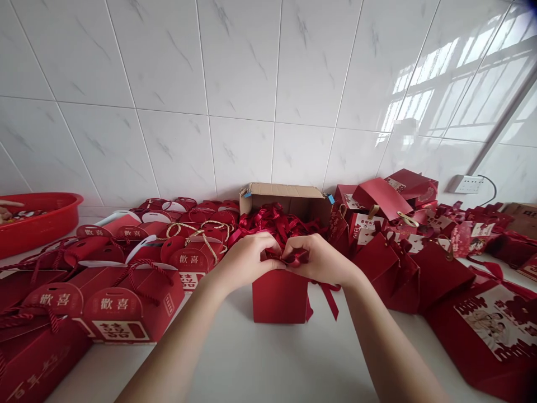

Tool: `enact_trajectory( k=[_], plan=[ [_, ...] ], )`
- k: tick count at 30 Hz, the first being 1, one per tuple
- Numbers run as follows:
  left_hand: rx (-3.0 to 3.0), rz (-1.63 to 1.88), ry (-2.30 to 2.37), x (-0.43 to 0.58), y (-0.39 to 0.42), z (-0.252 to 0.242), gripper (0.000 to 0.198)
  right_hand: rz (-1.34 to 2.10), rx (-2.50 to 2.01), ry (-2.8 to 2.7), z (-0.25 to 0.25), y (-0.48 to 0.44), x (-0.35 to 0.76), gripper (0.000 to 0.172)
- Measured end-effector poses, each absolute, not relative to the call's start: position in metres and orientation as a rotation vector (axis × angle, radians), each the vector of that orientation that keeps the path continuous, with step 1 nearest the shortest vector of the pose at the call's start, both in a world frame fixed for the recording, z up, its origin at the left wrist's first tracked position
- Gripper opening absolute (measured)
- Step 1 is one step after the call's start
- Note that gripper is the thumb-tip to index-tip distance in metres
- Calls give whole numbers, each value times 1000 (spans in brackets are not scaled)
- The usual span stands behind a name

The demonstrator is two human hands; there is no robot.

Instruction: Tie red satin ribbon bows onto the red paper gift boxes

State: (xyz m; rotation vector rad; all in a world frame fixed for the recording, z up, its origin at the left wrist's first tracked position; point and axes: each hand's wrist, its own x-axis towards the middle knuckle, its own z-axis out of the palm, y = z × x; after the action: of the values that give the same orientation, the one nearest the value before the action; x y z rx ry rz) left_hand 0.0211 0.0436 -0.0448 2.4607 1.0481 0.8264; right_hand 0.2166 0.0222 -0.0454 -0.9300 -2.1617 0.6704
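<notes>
A plain dark red gift box (279, 298) stands upright on the white table in front of me. At its top, my left hand (254, 253) pinches a dark red satin ribbon (297, 257) from the left. My right hand (315, 258) has its fingers closed on the same ribbon from the right. A loose ribbon end hangs down at the box's right side. The fingers hide the top edge of the box and most of the ribbon between them. Just behind, an open cardboard carton (285, 191) is heaped with red ribbons (271, 220).
Red handled boxes (115, 305) with twisted cords crowd the left side. More red gift boxes (386, 268) with ribbons are piled on the right. A red plastic basin (42, 224) sits at far left. A socket (465, 183) is on the tiled wall.
</notes>
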Motion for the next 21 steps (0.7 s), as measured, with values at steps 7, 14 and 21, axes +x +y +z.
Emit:
enact_trajectory(
  k=[7, 14, 21],
  plan=[
    [2477, 949, 1064, 23, 47, -48, 11, 673, -961, -2136, -48, 27, 216, 7],
    [2492, 1006, 1099, 24, 50, -53, 10, 710, -989, -2111, -51, 32, 217, 15],
    [2565, 1033, 1101, 24, 56, -60, 13, 715, -1081, -2128, -53, 38, 220, 19]
  ],
)
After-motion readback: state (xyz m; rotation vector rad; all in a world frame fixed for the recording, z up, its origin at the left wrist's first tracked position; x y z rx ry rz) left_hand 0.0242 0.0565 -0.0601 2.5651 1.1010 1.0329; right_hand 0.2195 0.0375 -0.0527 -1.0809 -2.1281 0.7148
